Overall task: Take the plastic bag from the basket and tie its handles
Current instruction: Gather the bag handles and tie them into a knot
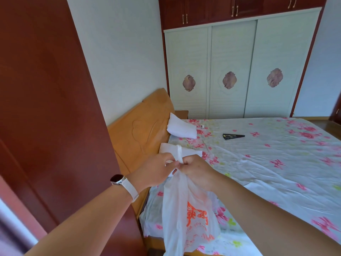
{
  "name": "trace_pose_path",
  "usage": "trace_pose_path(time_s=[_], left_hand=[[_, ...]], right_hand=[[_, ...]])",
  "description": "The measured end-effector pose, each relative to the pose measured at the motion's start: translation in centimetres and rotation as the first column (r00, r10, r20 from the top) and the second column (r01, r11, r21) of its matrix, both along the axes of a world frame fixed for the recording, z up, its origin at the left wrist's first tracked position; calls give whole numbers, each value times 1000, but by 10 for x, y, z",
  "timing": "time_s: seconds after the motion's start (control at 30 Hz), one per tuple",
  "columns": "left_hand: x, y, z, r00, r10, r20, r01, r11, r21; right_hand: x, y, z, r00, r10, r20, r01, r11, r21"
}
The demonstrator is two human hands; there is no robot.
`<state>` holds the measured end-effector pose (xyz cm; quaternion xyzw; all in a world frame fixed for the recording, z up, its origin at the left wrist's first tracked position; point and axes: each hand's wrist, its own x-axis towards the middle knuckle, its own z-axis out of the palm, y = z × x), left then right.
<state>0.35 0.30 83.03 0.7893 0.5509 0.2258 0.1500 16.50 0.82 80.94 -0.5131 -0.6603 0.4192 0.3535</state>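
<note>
Thin white plastic bag [186, 215] with orange print hangs above the floral bed [276, 163]. Left hand [156, 172] and right hand [197, 170] pinch its twisted handles [180, 153]. Light, limp, slippery film; best gripped near the handle bases.

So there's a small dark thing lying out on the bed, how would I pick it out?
Start at the bed with its pink-flowered sheet, then look toward the far side, right of the white pillow. The dark wedge-shaped object lies flat on the sheet there, apart from everything else. It is the only black thing on the bed, tapering to a point on its right.
</note>
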Motion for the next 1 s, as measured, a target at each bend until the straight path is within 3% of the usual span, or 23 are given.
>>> trace_pose_path(time_s=[0.17, 0.27, 0.37, 0.53, 0.6, 0.67, 0.73, 1.0], left_hand=[[2, 0, 0, 997, 71, -15, -70, 997, 40], [6, -1, 2, 969, 142, 202, -137, 990, -35], [13, -2, 7, 875, 209, 436, -176, 978, -116], [13, 4, -2, 804, 245, 541, -130, 961, -242], [7, 5, -8, 893, 141, 429, -63, 980, -190], [4, 4, -11, 992, -24, 126, 27, 999, -29], [10, -1, -13, 991, -115, -62, 118, 992, 48], [29, -6, -29, 994, -101, 45, 101, 995, -17]], right_hand=[[6, -2, 5, 998, 15, 64, -16, 1000, 18], [13, 0, 5, 993, 15, 119, -19, 999, 27], [17, -2, 5, 983, 1, 183, -5, 1000, 23], [20, -1, 2, 982, -14, 190, 11, 1000, 17], [22, 0, 2, 982, -5, 190, 4, 1000, 5], [23, 1, 3, 981, -4, 192, 4, 1000, 0], [23, 2, 6, 984, -9, 177, 8, 1000, 9], [18, 6, 13, 985, 5, 174, -3, 1000, -13]])
